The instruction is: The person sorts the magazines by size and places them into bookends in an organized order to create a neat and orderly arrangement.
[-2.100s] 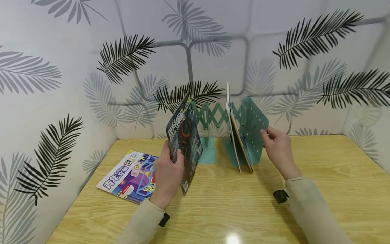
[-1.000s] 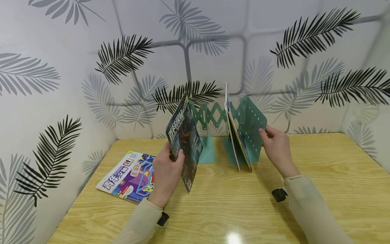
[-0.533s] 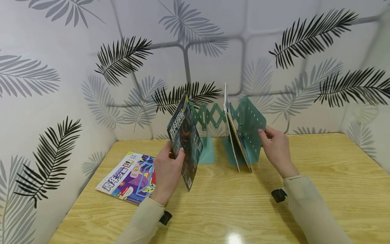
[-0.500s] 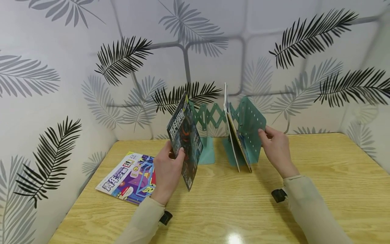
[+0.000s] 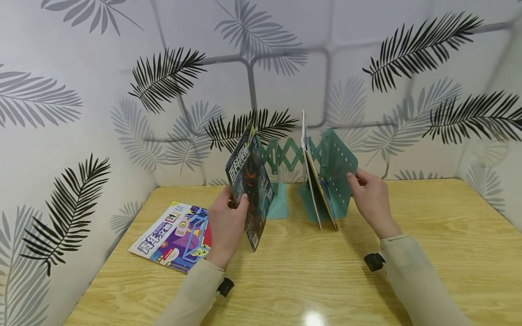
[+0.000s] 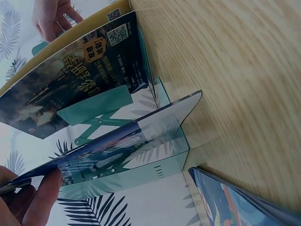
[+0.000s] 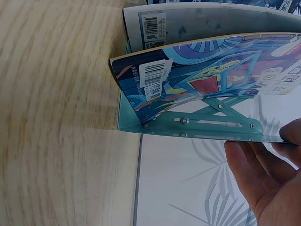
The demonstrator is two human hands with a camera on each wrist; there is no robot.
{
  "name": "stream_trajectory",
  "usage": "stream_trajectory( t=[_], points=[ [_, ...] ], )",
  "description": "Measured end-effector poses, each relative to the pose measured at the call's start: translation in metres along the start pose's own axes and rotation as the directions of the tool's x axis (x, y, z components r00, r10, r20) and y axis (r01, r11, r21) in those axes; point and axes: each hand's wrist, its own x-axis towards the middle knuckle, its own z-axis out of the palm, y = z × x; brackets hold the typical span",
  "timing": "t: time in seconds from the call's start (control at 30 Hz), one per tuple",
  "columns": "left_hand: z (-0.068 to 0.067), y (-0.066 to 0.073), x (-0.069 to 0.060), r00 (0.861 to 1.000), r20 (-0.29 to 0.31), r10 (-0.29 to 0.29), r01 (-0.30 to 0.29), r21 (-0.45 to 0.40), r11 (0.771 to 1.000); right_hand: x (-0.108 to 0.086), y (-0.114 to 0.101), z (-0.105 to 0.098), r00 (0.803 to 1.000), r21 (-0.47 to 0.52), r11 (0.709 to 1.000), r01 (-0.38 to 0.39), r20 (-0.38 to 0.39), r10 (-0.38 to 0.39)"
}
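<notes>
My left hand [image 5: 228, 222] pinches a dark-covered magazine [image 5: 258, 194] by its near side, thumb on the cover. The magazine stands tilted in front of the left end of a green expandable bookend [image 5: 340, 165]; whether its lower edge touches the table I cannot tell. My right hand [image 5: 372, 201] pinches the edge of the bookend's perforated right plate, its fingers [image 7: 251, 165] on the plate's outer side in the right wrist view. Two magazines [image 5: 316, 190] lean inside that plate, one with a colourful cover [image 7: 211, 70].
A purple and white magazine [image 5: 173, 237] lies flat on the wooden table [image 5: 293, 280], left of my left hand. A patterned wall [image 5: 285, 90] rises behind the bookend. The bookend's zigzag lattice [image 5: 281, 154] spans between its plates.
The held magazine and my left hand have shifted slightly right and away from me, the magazine's near corner lifting a little in the view. My right hand stays on the plate.
</notes>
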Motion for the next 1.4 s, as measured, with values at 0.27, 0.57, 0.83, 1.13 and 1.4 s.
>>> stream_trajectory(
  t=[0.27,0.57,0.83,1.13,1.4],
  points=[
    [0.007,-0.001,0.0,1.0,-0.005,0.024,-0.024,0.0,1.0,0.0,0.001,0.0,1.0,-0.003,1.0,-0.007,0.0,0.007],
    [0.015,0.0,0.003,0.999,-0.008,0.053,-0.053,0.013,0.999,0.0,-0.001,0.0,1.0,-0.003,1.0,-0.021,0.006,0.021],
    [0.022,-0.002,0.005,0.999,0.003,0.037,-0.038,0.027,0.999,-0.001,-0.002,-0.001,1.0,-0.003,1.0,-0.024,0.012,0.024],
    [0.026,-0.002,0.009,0.999,-0.007,0.046,-0.046,0.031,0.998,0.0,-0.001,-0.001,1.0,-0.004,1.0,-0.02,0.008,0.02],
    [0.029,-0.002,0.011,1.0,-0.015,0.021,-0.021,0.031,0.999,0.0,-0.001,0.0,1.0,-0.006,1.0,-0.026,0.009,0.026]
  ],
)
